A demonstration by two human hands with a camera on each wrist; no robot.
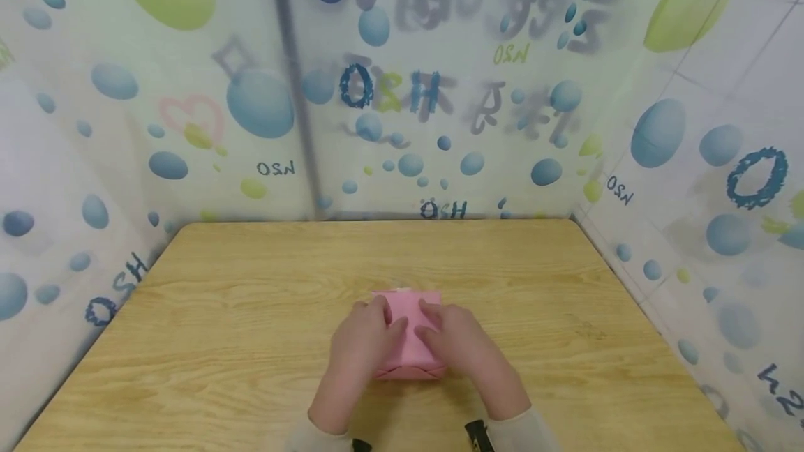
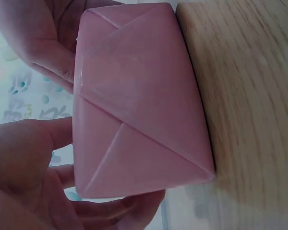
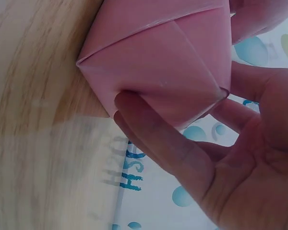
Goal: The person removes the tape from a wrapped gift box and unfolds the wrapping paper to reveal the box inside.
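Note:
A pink paper-wrapped package sits on the wooden table in the head view, with folded flaps on its near end. In the left wrist view that folded end of the package shows diagonal creases. My left hand holds its left side, thumb on the top and other fingers curled around the edge. On the opposite side my right hand grips the package, its thumb and a finger over the top. The right wrist view shows fingers of that hand pressed against the wrapped end. The underside is hidden.
The wooden table extends around the package. Pale curtains with blue and green spots and lettering enclose its back and sides. A small white bit shows at the package's far edge.

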